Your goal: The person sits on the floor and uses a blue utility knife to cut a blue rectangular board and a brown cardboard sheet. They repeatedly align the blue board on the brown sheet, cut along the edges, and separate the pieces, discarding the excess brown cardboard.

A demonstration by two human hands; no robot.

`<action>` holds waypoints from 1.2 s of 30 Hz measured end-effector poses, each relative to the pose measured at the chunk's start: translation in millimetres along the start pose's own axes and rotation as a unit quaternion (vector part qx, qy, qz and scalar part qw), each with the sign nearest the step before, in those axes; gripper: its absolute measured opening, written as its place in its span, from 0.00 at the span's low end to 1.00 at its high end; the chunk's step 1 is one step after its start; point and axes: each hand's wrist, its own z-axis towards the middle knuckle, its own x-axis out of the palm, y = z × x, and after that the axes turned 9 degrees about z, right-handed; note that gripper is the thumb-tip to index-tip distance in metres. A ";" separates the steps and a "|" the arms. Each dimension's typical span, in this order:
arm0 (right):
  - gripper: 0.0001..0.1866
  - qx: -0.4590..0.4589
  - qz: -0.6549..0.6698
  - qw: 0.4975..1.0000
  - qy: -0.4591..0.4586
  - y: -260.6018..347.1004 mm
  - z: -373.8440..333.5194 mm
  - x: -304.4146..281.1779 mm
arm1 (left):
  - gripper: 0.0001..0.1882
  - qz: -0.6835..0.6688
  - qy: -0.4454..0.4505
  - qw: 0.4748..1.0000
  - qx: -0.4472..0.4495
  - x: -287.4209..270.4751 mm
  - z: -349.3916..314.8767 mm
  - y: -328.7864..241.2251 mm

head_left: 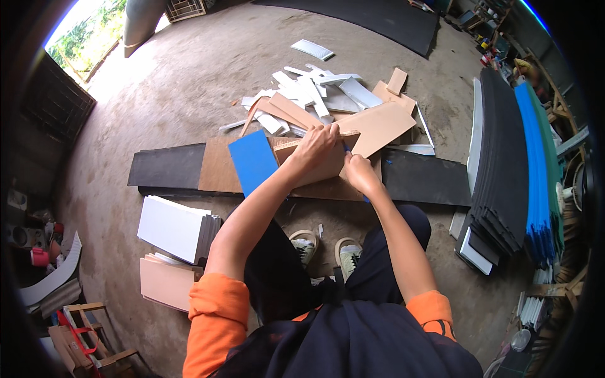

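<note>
My left hand (317,148) is closed over the top edge of a wooden board (287,150), which lies across a tan foam sheet (324,169). Close beside it, my right hand (361,173) is a fist around a slim tool with a blue part (346,148). The fingers hide most of that tool, so its kind does not show. Left of the board, a blue sheet (253,162) lies tilted. Beneath everything runs a long low work surface, with a brown panel (220,165) on it and black ends (425,176).
White and tan offcuts (309,88) are heaped beyond the work surface. To the left stand a white sheet stack (175,228) and a tan sheet stack (167,281). Black sheets (498,157) and blue sheets (535,170) are piled at right. A wooden frame (94,334) sits lower left.
</note>
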 end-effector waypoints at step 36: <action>0.14 -0.041 -0.146 0.986 0.064 17.0 27.8 -22.9 | 0.09 -0.200 -0.072 0.965 -0.152 -6.0 14.9 -0.6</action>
